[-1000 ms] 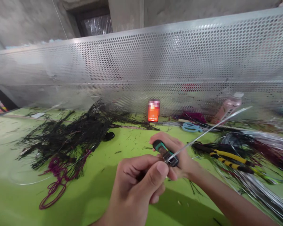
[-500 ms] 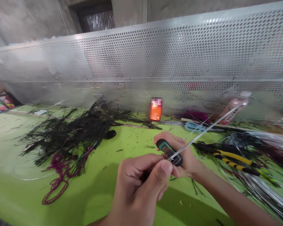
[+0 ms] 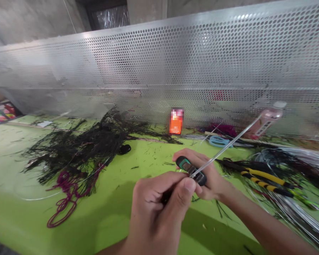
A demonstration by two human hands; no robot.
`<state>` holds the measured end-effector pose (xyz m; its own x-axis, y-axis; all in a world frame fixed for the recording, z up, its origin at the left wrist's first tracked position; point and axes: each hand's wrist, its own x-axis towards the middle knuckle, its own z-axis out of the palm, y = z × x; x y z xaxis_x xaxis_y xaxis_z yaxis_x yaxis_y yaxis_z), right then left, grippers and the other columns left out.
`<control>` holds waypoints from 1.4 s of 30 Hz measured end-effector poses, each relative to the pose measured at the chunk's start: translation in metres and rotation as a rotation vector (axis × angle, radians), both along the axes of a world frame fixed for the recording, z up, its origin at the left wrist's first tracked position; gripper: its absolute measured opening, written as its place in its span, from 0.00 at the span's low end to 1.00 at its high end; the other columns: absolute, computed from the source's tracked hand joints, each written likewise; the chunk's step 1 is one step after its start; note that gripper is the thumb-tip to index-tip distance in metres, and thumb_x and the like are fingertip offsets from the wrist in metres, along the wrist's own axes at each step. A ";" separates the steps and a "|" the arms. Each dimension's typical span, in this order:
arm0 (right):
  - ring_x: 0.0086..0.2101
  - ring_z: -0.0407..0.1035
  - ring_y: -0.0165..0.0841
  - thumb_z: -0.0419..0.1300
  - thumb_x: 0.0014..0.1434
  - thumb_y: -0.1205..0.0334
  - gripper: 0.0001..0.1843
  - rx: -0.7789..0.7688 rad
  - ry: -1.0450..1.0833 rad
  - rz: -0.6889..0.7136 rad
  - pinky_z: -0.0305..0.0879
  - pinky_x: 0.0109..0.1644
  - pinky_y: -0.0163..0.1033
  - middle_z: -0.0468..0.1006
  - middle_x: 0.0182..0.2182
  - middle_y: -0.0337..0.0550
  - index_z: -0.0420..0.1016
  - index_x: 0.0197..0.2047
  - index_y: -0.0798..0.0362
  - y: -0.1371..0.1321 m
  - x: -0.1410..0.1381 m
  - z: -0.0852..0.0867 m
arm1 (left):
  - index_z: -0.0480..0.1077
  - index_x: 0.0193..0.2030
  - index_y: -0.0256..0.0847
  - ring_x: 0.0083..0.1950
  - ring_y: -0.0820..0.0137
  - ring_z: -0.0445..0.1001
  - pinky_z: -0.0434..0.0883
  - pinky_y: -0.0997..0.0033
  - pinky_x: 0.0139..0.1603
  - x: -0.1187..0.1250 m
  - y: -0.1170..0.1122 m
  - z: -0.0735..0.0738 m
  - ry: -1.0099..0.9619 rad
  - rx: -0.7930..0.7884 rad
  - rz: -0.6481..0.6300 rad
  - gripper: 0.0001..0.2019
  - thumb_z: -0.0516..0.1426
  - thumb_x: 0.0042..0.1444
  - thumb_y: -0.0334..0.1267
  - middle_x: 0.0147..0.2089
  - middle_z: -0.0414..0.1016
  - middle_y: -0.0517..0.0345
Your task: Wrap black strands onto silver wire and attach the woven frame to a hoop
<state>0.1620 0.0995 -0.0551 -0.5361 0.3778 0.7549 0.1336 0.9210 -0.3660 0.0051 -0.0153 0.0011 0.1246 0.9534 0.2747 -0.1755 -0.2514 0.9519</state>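
Observation:
My left hand (image 3: 159,205) is closed, thumb and index finger pinching the near end of a thin, silvery-clear rod (image 3: 228,145). From that pinch the rod slants away to the upper right, over my other wrist. Just behind, my right hand (image 3: 211,180) is wrapped round a small black-and-teal hand tool (image 3: 186,163), whose exact kind I cannot make out. The rod's near end lies against or in front of the tool; whether it sits inside is hidden by my left fingers. The two hands touch or nearly touch.
Tangled black fibres (image 3: 95,145) and a magenta cord (image 3: 66,198) lie left on the green table (image 3: 101,230). A phone (image 3: 176,122) leans on the perforated metal panel (image 3: 159,67). Rightward are blue-handled scissors (image 3: 219,141), yellow-black pliers (image 3: 266,179), silvery strands (image 3: 300,216) and a pink bottle (image 3: 268,120).
The rod's far end has shifted left and up slightly, away from the bottle's cap. Both hands keep their hold and have hardly moved.

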 end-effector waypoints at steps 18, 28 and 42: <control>0.28 0.68 0.36 0.52 0.59 0.57 0.10 -0.025 0.054 0.024 0.68 0.32 0.43 0.70 0.30 0.39 0.64 0.44 0.48 0.000 -0.005 0.000 | 0.78 0.34 0.37 0.19 0.77 0.54 0.51 0.74 0.20 0.005 0.011 0.001 -0.148 -0.183 -0.031 0.26 0.63 0.59 0.63 0.17 0.54 0.67; 0.27 0.65 0.33 0.53 0.51 0.60 0.11 -0.100 0.064 0.048 0.63 0.29 0.39 0.70 0.29 0.37 0.63 0.40 0.48 0.001 -0.009 -0.002 | 0.76 0.32 0.38 0.18 0.81 0.44 0.46 0.80 0.18 0.003 0.004 -0.007 -0.404 -0.293 -0.363 0.16 0.63 0.66 0.47 0.17 0.48 0.71; 0.28 0.63 0.32 0.56 0.56 0.72 0.07 -0.269 -0.037 -0.295 0.59 0.30 0.38 0.70 0.29 0.37 0.66 0.37 0.51 -0.057 0.023 0.012 | 0.76 0.41 0.32 0.25 0.75 0.78 0.76 0.79 0.29 -0.019 0.013 0.011 0.792 1.071 0.590 0.04 0.59 0.64 0.25 0.28 0.80 0.59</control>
